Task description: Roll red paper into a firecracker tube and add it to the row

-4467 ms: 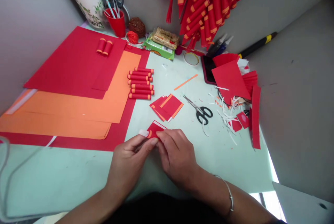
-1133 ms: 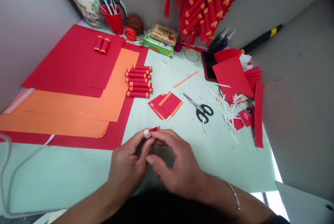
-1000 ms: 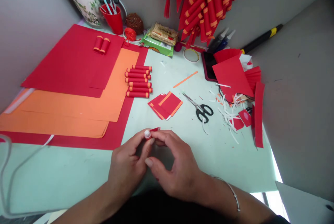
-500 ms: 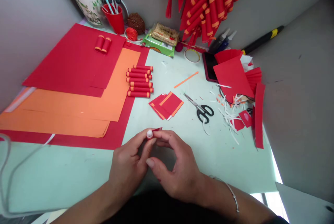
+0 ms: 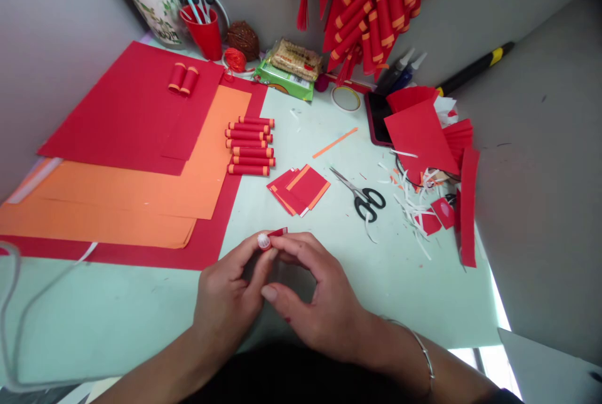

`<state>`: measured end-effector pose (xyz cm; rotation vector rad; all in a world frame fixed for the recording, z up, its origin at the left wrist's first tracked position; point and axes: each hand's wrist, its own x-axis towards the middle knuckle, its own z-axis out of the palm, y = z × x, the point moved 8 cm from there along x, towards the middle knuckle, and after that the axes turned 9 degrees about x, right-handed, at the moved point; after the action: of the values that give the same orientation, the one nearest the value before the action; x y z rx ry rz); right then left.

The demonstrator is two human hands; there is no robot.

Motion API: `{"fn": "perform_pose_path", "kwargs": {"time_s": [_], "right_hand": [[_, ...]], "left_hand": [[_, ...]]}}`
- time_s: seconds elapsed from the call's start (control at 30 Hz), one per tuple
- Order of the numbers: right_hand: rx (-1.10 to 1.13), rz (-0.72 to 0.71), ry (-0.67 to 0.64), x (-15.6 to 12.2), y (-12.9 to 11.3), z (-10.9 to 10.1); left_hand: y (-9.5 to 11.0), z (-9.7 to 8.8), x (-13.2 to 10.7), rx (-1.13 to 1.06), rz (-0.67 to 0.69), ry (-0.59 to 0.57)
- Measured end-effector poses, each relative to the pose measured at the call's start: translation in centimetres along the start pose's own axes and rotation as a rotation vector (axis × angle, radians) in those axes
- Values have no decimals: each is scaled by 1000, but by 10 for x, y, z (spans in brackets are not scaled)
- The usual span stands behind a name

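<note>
My left hand pinches a small roll of red paper between thumb and forefinger. A round white ridged end of something inside the roll faces me; the rest of it is hidden. The curled fingers of my right hand press on the red paper from the right, its thumb held apart. The paper's loose edge sticks out above these fingers. Beyond my hands lie several red paper pieces with orange bands, overlapping. Black-handled scissors rest to their right, blades slightly apart.
Several red rolls with orange ends lie in a row beside large orange sheets and red sheets. Paper scraps are heaped at right. Tape, a phone and a red cup stand or lie farther back.
Both hands have shifted slightly left together with the roll. The white end is turned a little more toward the left, and the paper's loose edge has dipped slightly to the left.
</note>
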<state>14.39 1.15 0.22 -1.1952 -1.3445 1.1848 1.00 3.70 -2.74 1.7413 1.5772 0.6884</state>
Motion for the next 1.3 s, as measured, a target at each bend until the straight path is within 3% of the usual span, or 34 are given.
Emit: {"fn": "perform_pose_path", "kwargs": {"time_s": [0.9,1.3], "right_hand": [[77,-18,-71,-7,0,10],[313,65,-110,-5,10,7]], "left_hand": [[3,1,0,53,26,-7],[9,-6,2,97,83,55]]}}
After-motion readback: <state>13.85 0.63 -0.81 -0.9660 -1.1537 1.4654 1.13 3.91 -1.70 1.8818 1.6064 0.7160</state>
